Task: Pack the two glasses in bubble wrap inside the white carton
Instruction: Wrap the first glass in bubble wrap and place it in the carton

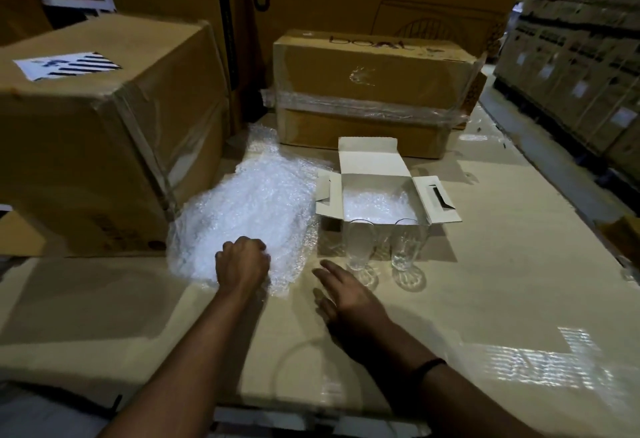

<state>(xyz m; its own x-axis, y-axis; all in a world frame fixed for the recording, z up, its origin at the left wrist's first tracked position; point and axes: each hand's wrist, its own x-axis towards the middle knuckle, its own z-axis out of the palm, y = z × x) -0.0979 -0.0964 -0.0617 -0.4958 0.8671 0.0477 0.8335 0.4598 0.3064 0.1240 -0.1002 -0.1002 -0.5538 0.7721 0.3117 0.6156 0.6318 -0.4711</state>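
Note:
Two clear footed glasses stand side by side on the cardboard surface, the left glass (360, 247) and the right glass (406, 247), just in front of the open white carton (374, 167). Some bubble wrap lies inside the carton. A pile of bubble wrap sheets (249, 216) lies to the carton's left. My left hand (242, 261) grips the near edge of that pile with curled fingers. My right hand (343, 295) hovers flat with straight fingers, just left of the glasses, holding nothing.
A large brown box (97, 132) stands at the left against the wrap pile. A taped brown box (374, 94) sits behind the carton. Taller cartons rise at the back, and stacked boxes (581, 67) line the right side.

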